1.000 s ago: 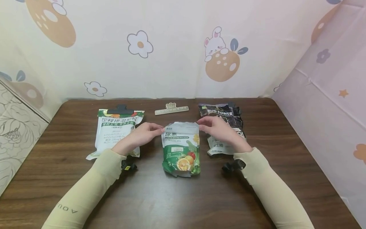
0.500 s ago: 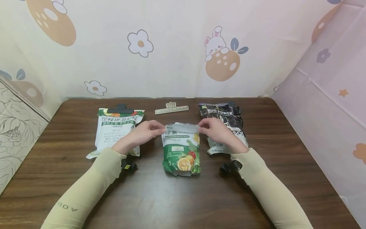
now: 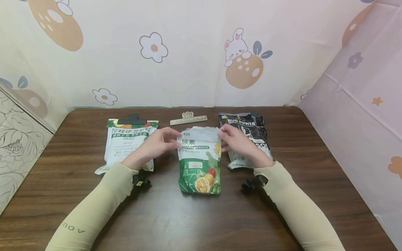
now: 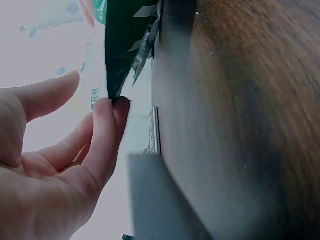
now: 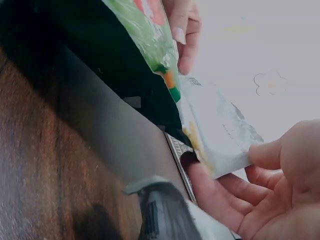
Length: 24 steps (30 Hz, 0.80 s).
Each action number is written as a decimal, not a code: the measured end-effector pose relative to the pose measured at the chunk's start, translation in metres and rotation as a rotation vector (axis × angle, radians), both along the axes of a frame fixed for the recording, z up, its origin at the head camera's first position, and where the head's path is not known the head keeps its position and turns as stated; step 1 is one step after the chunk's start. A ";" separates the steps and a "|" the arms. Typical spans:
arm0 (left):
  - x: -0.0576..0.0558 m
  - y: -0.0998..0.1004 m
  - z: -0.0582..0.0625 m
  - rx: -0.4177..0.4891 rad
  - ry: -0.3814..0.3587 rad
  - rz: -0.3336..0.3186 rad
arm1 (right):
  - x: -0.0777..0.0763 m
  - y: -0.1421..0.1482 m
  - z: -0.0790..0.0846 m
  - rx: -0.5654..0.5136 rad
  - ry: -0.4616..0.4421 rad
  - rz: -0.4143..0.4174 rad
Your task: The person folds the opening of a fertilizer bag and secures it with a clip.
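A white and green fertilizer bag (image 3: pixel 199 164) printed with fruit and vegetables stands at the middle of the table, its upper part tipped toward the back. My left hand (image 3: pixel 160 142) pinches its upper left corner between thumb and fingers. At the upper right corner, my right hand (image 3: pixel 240 143) holds the pale top flap (image 5: pixel 225 135); the right wrist view has the thumb on one face and the fingers behind. Behind the bag lies a pale gold bag clip (image 3: pixel 188 119), touched by neither hand.
To the left lies a white fertilizer bag (image 3: pixel 120 139) with a black clip (image 3: pixel 132 119) across its top. A black and white soil bag (image 3: pixel 243 122) lies at the right, partly behind my right hand. A patterned cloth (image 3: pixel 194 69) hangs behind the wooden table (image 3: pixel 194 223).
The bag's top edge has risen, and more of its white upper front shows. Both hands have shifted slightly with it, still at the corners. The clip and the other bags have stayed put.
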<state>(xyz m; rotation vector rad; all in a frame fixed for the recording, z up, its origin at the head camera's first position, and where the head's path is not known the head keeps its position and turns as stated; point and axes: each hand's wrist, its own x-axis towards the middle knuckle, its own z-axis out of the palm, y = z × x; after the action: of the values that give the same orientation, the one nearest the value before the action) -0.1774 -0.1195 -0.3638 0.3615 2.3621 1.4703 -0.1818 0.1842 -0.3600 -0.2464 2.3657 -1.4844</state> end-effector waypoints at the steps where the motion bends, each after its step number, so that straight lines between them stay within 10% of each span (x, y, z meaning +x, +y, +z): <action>1: 0.000 0.000 0.000 -0.004 0.010 0.002 | 0.000 0.000 0.000 -0.031 -0.018 -0.003; 24: 0.001 -0.003 0.007 0.092 0.074 0.032 | -0.001 0.004 0.004 -0.059 0.002 0.021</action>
<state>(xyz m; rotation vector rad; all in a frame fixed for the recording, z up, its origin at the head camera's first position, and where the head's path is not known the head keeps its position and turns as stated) -0.1768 -0.1221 -0.3568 0.4087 2.3726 1.6108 -0.1827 0.1883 -0.3559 -0.2860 2.3168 -1.5464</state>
